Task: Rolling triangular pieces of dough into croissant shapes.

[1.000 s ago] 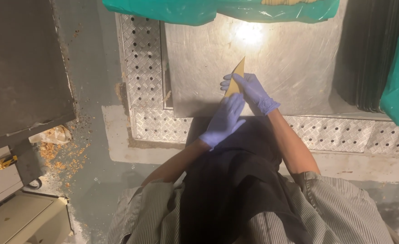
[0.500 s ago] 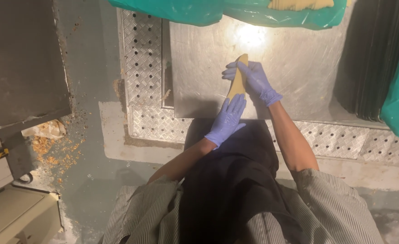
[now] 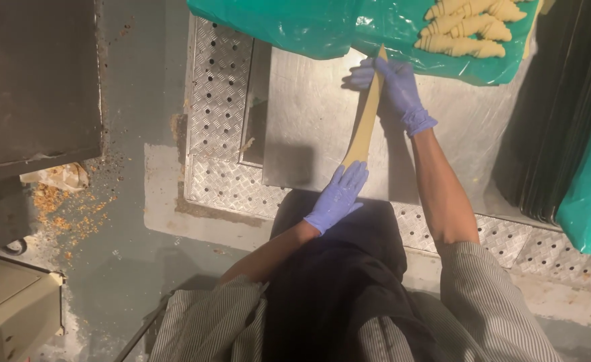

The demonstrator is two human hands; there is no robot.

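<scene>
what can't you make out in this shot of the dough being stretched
- Head view: the near end of the dough strip lies under the left hand.
- The shaped croissants run off the top edge.
- The right hand fingers hide their grip on the far tip.

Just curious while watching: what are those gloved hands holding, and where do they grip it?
A long, narrow strip of dough, stretched between them: the right hand grips its far, pointed end and the left hand holds its near, wider end.

Shaped croissants (image 3: 466, 28) cut off by the top edge, green plastic sheet (image 3: 295, 23) running out of frame, right hand (image 3: 396, 84) fingers partly hidden behind the dough strip (image 3: 364, 117), dark stacked trays (image 3: 557, 114) too dim to tell apart
</scene>
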